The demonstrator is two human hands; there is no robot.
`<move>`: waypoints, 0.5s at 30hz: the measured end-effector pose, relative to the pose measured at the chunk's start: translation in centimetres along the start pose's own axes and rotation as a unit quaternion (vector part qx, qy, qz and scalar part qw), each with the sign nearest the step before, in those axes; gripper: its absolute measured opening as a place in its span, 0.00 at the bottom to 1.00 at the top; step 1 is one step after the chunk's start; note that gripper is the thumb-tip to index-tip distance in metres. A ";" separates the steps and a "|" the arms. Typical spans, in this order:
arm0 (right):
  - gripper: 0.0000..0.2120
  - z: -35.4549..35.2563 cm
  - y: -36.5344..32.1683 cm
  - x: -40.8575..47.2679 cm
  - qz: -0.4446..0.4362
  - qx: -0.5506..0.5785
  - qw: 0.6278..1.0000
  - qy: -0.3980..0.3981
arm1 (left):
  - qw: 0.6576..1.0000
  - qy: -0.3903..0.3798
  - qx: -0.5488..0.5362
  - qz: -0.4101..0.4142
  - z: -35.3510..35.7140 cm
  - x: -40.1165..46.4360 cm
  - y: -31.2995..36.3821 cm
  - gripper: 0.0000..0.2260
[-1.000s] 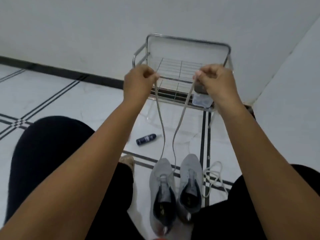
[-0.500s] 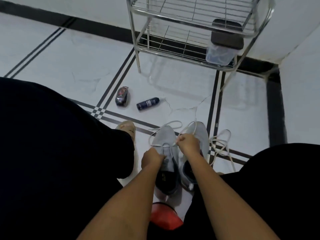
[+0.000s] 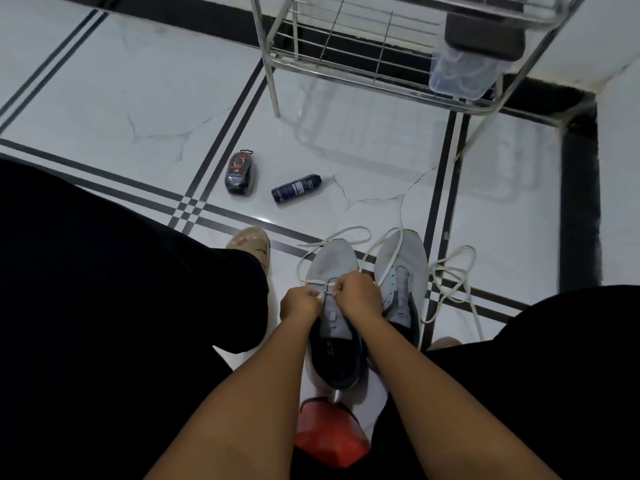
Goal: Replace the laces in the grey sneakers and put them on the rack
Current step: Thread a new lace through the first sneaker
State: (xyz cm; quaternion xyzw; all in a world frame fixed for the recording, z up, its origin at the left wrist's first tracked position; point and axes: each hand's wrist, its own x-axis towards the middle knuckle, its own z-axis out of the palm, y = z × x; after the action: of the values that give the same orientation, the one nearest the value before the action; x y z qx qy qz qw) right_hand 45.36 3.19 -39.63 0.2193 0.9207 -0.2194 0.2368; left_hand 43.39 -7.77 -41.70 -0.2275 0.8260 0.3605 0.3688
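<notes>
Head view, floor level, seen from above.

Grey sneakers: two, placed side by side on the white tiled floor [image 3: 138, 98] between the person's black-clad legs, toes toward the rack. The left sneaker [image 3: 334, 261] is being laced; the right sneaker [image 3: 401, 258] stands just beside it, touching or nearly so.

Left hand [image 3: 299, 306]: fingers curled, a white lace [image 3: 332, 237] pinched at the sneaker's upper eyelets. Right hand [image 3: 358, 294]: fingers likewise curled and pinching the same lace on the opposite side. The lace ends are seen looping forward over both toes.

Loose lace [image 3: 450, 275]: white, lying tangled on the floor just right of the right sneaker.

Metal rack [image 3: 273, 60]: chrome wire shelving, well beyond the sneakers, near the wall. On its lower shelf, at the right end, a clear plastic container [image 3: 464, 76] is set, its contents blurred and not identifiable; a dark flat object [image 3: 485, 39] is on top of it.

Floor items: a dark spray can [image 3: 296, 188] lying on its side; a dark shoe-polish applicator [image 3: 239, 173] just left of it. A red object [image 3: 329, 434] is partly visible below the sneaker heels.
</notes>
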 end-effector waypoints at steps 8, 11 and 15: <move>0.07 0.5 -0.3 0.1 -0.035 -0.047 0.998 0.012 | 0.999 -0.003 0.031 0.035 0.5 -0.1 0.0 0.06; 0.10 0.5 0.0 -0.3 -0.027 -0.029 0.999 0.025 | 0.997 0.032 0.056 0.037 0.5 -0.4 0.2 0.08; 0.07 -0.3 0.2 -1.0 0.002 -0.017 0.995 0.101 | 0.997 0.027 0.042 0.062 0.7 -0.1 0.4 0.06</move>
State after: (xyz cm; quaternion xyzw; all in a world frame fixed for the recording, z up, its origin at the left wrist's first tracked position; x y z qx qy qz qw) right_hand 46.13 3.25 -38.94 0.2379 0.9432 -0.1797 0.1464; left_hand 43.56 -7.00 -41.77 -0.1696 0.8625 0.3418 0.3324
